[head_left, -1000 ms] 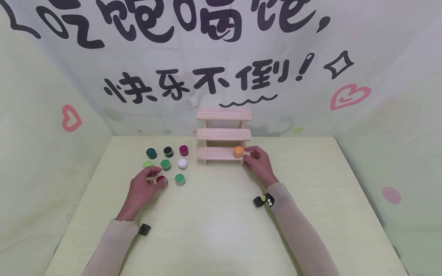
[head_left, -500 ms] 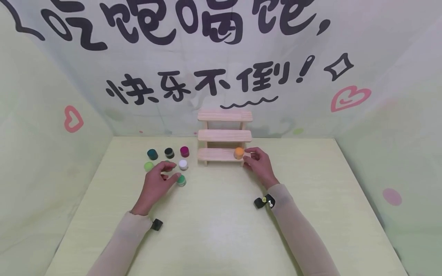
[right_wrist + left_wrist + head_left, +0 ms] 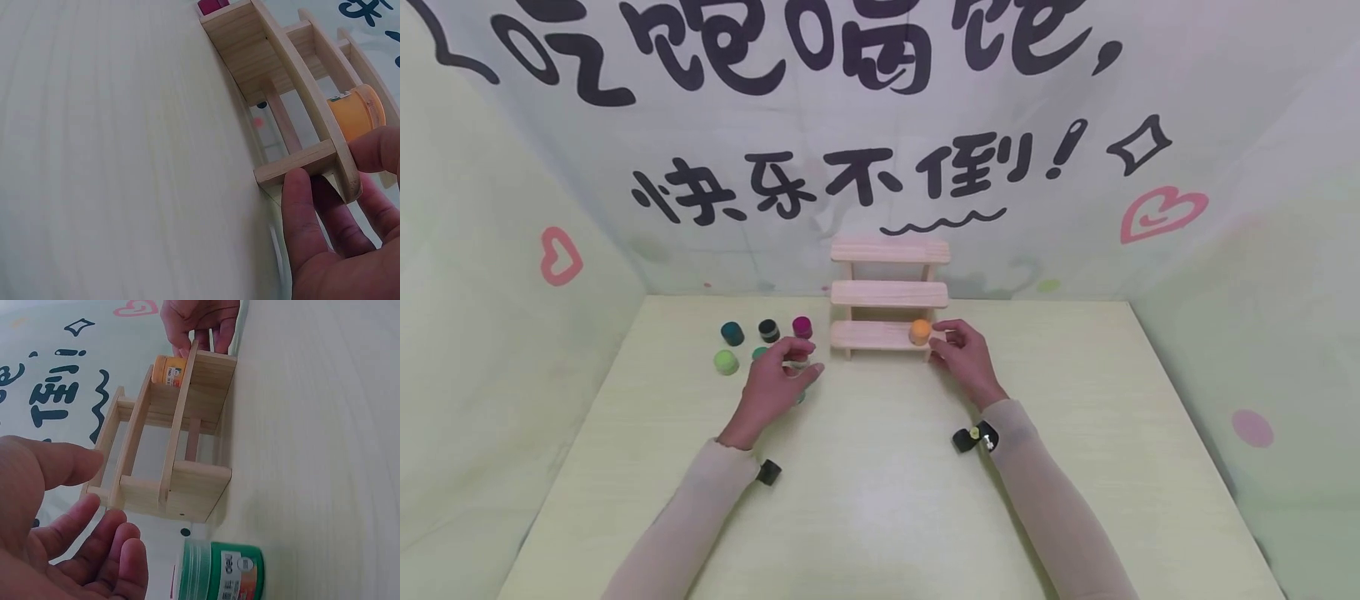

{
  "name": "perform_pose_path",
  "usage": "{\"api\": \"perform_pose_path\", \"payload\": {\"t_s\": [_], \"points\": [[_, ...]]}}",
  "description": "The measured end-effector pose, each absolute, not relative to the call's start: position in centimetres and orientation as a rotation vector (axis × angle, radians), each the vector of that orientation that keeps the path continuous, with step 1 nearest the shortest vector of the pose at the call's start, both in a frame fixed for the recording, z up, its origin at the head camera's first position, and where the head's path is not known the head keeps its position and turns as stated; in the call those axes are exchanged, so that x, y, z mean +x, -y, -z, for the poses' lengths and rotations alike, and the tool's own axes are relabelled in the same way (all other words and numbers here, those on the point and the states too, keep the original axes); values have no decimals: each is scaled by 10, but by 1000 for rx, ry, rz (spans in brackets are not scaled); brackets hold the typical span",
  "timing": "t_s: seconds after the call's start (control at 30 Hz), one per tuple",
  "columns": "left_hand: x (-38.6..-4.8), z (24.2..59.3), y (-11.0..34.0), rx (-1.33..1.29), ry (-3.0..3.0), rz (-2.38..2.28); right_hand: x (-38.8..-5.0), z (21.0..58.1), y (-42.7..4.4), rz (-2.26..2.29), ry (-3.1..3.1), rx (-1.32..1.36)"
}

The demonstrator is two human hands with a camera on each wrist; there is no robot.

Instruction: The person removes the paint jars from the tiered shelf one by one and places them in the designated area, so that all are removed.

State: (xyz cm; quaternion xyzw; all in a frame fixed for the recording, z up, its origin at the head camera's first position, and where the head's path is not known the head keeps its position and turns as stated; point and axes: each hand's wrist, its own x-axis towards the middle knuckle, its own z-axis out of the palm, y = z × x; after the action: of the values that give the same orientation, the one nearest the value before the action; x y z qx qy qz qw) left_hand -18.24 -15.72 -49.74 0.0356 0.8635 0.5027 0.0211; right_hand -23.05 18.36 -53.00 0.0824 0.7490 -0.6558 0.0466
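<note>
My right hand (image 3: 967,362) holds the right end of a three-step wooden display stand (image 3: 872,335), thumb at the lowest step and fingers below it. On that step, close to the thumb, stands an orange paint jar (image 3: 920,332). My left hand (image 3: 771,392) hovers over the jars at left, thumb and fingers apart with nothing between them in the left wrist view. Below it there is a green paint jar (image 3: 237,575) with a clear band. A white jar is mostly hidden behind the left fingers in the head view; the red jar cannot be seen there.
Around the left hand stand a lime jar (image 3: 726,362), a teal jar (image 3: 732,333), a black jar (image 3: 768,330), a magenta jar (image 3: 802,327) and a partly covered green jar (image 3: 760,355). A printed cloth (image 3: 1037,250) hangs behind the pale table (image 3: 880,500).
My left hand has moved right and slightly away from me, from the red jar past the front green jar toward the white one. My right hand stays at the stand.
</note>
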Motion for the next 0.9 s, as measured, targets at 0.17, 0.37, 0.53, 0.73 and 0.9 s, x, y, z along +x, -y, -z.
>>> {"api": "perform_pose_path", "payload": {"t_s": [0.17, 0.37, 0.53, 0.73, 0.9], "points": [[-188, 495, 137, 156, -2630, -1594, -230, 530, -185, 2016, -2270, 244], [-194, 496, 111, 226, -2582, -1653, -232, 530, -186, 1989, -2287, 266], [-198, 499, 87, 265, -2536, -1700, -232, 531, -185, 1992, -2278, 269], [-203, 502, 58, 275, -2520, -1714, -231, 529, -184, 2002, -2271, 256], [-210, 506, 38, 284, -2525, -1721, -231, 528, -184, 2001, -2276, 245]]}}
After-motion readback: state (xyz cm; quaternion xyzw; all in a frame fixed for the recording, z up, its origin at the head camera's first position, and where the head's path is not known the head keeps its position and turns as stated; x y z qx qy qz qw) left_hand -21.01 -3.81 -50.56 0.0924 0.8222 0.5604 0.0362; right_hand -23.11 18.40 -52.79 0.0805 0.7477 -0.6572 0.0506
